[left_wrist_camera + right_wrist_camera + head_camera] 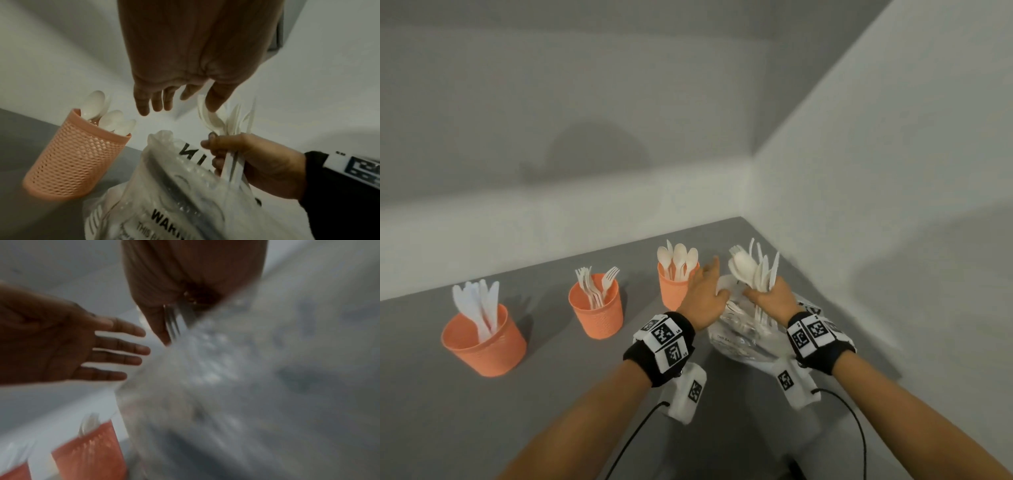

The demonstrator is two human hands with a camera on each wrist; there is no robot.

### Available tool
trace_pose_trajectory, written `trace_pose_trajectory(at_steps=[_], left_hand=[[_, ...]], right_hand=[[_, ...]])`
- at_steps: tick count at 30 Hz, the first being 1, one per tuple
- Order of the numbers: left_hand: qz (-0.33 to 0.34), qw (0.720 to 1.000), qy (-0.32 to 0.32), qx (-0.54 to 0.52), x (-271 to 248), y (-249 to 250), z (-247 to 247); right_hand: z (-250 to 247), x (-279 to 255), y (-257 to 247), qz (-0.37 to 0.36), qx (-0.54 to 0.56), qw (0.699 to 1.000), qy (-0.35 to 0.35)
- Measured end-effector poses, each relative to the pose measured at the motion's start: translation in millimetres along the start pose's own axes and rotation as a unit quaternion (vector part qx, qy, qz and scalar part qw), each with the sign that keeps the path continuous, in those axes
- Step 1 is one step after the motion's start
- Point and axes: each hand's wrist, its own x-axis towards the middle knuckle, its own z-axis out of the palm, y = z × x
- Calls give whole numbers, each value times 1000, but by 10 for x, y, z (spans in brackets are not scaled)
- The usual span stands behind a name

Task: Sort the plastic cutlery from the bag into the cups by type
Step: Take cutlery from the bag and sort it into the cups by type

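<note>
My right hand (768, 295) grips a bunch of mixed white plastic cutlery (755, 269), heads up, over the clear plastic bag (739, 339). In the left wrist view that right hand (236, 155) is curled round the handles of the bunch (228, 120). My left hand (707, 284) is open, its fingers (144, 104) stretched toward the bunch, the thumb at a spoon. Three orange mesh cups stand in a row: knives (482, 339), forks (597, 310), spoons (674, 289). The right wrist view is blurred: the open left hand (98, 350), fork tines (172, 322), the bag (246, 386).
The grey table (431, 428) meets white walls at the back and on the right; the bag lies in that corner. The spoon cup (74, 159) stands just left of the bag (174, 194). Black cables (859, 438) run from both wrist units.
</note>
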Motion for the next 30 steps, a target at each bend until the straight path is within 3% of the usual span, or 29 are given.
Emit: trace_pose_trajectory(at_steps=[4, 7, 11, 15, 18, 24, 27, 30], left_hand=[[-54, 960, 79, -262, -116, -58, -266], [-73, 919, 49, -385, -277, -105, -460], [-133, 878, 74, -455, -472, -296, -582], [-180, 771, 82, -606, -694, -536, -736], [-183, 742, 111, -635, -838, -662, -834], [-155, 818, 81, -549, -1105, -1128, -1001], [-140, 879, 78, -448, -1144, -1257, -1154], [-146, 919, 65, -360, -1164, -1266, -1153]], right_hand=[[60, 61, -503, -42, 107, 993, 27], [281, 76, -880, -51, 171, 984, 7], [810, 42, -1114, -11, 253, 965, -68], [1402, -84, -1209, 26, 300, 951, -75], [1735, -216, -1285, 37, 333, 939, -73], [2201, -263, -1346, 90, 319, 934, -133], [2310, -245, -1359, 65, 295, 945, -125], [2522, -203, -1281, 4, 234, 967, -105]])
